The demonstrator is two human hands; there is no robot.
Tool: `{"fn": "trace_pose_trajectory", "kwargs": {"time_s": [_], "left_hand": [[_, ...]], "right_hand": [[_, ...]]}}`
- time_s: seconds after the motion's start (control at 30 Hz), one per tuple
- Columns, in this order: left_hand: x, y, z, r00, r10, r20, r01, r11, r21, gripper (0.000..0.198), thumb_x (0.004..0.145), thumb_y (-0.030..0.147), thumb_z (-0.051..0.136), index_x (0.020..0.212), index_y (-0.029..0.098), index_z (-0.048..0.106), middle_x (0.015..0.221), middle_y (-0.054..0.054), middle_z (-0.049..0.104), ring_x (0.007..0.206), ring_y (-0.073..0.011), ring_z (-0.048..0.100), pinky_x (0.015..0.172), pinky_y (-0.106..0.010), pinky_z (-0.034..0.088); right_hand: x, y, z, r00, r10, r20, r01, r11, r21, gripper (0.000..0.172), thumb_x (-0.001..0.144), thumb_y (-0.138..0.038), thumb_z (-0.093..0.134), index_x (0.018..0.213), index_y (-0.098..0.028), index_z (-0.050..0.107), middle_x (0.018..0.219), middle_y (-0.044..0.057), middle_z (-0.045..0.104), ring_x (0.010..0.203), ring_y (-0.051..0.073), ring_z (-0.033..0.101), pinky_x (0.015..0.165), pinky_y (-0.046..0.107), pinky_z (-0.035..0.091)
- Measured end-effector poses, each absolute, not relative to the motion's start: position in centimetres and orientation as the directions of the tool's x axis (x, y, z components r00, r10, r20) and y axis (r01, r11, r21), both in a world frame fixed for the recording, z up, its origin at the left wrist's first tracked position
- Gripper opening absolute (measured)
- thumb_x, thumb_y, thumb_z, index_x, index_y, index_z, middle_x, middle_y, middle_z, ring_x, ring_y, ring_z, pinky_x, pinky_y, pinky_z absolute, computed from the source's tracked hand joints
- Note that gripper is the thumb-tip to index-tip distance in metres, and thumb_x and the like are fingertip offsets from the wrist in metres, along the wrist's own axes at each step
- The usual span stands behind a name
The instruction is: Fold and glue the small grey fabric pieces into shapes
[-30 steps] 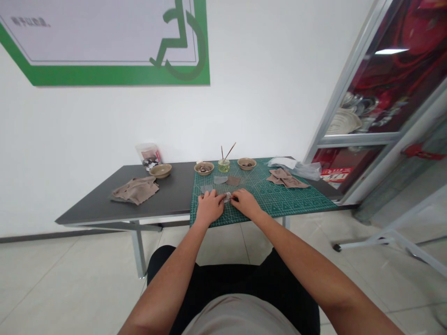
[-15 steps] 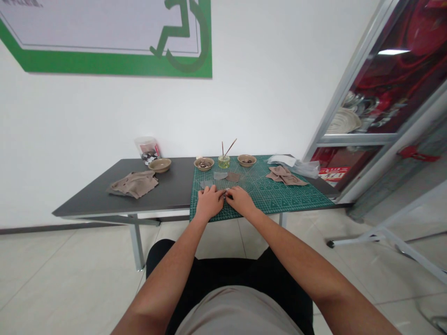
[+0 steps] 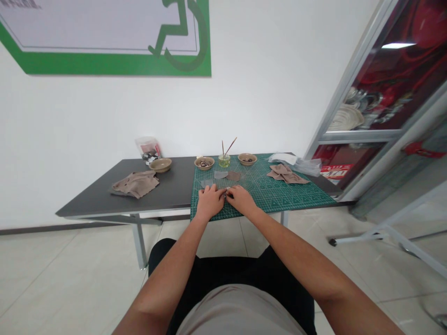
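My left hand (image 3: 211,201) and my right hand (image 3: 239,199) meet over the near part of a green cutting mat (image 3: 275,195). Fingertips of both hands pinch together around something small, partly pale, that they mostly hide. Just beyond the fingers lie a grey piece (image 3: 220,175) and a brown cloth piece (image 3: 233,176), side by side on the mat. Further back, a bowl with small dark pieces (image 3: 204,163) and a second such bowl (image 3: 247,159) flank a glass jar (image 3: 224,161) of yellowish liquid with two thin sticks standing in it.
A crumpled brown cloth (image 3: 137,184) and an empty-looking bowl (image 3: 160,165) are on the dark table (image 3: 174,193) at left, with a clear container (image 3: 149,150) behind. At right, another brown cloth (image 3: 285,174) lies near a plastic bag (image 3: 303,164). The wall (image 3: 261,93) rises behind.
The view has shifted very slightly. Both hands stay together at the same place on the mat, with hardly any visible finger movement.
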State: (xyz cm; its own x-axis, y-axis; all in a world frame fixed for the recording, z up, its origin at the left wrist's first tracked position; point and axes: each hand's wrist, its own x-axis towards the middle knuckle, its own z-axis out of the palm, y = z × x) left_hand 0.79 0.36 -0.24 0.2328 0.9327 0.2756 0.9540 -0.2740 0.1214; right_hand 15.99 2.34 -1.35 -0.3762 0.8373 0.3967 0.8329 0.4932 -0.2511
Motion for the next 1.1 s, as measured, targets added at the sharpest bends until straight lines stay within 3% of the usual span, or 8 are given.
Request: {"fn": "trace_pose_trajectory", "kwargs": {"time_s": [1.1], "left_hand": [[0.78, 0.29, -0.09, 0.228, 0.939, 0.256, 0.958, -0.264, 0.113, 0.040, 0.095, 0.035, 0.036, 0.127, 0.036, 0.061, 0.114, -0.010, 0.057, 0.109, -0.0285, 0.047, 0.092, -0.046, 0.035]], "right_hand": [[16.41, 2.72, -1.48, -0.400, 0.840, 0.367, 0.835, 0.499, -0.233, 0.013, 0.089, -0.023, 0.056, 0.088, -0.017, 0.068, 0.091, 0.008, 0.066, 0.092, 0.020, 0.056, 0.083, 0.030, 0.040]]}}
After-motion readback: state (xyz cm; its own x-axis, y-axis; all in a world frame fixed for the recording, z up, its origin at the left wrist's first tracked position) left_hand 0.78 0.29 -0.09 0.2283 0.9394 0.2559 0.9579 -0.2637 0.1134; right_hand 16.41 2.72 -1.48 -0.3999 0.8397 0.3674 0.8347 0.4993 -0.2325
